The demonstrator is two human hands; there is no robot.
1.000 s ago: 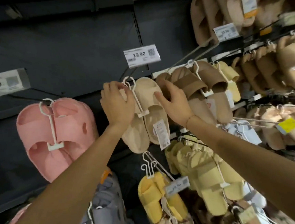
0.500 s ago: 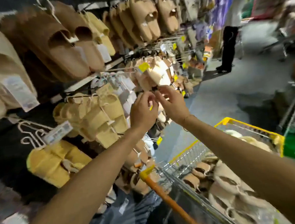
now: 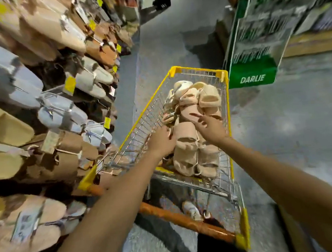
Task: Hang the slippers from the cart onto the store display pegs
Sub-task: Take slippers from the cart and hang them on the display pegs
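Fingers of the right hand [image 3: 207,125] spread loosely over the slippers [image 3: 194,147] piled in the cart [image 3: 227,109]; the left hand [image 3: 161,142] curls on a beige pair's edge. Left of the cart, a rack [image 3: 40,108] hangs crowded; beyond its far right corner stands a green box [image 3: 252,78].

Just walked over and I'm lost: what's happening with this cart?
A person is restocking slippers. Both hands reach into the yellow wire cart: the left hand touches a beige pair of slippers at the near end, and the right hand hovers open over the pile. More pairs already hang on the display pegs to the left.
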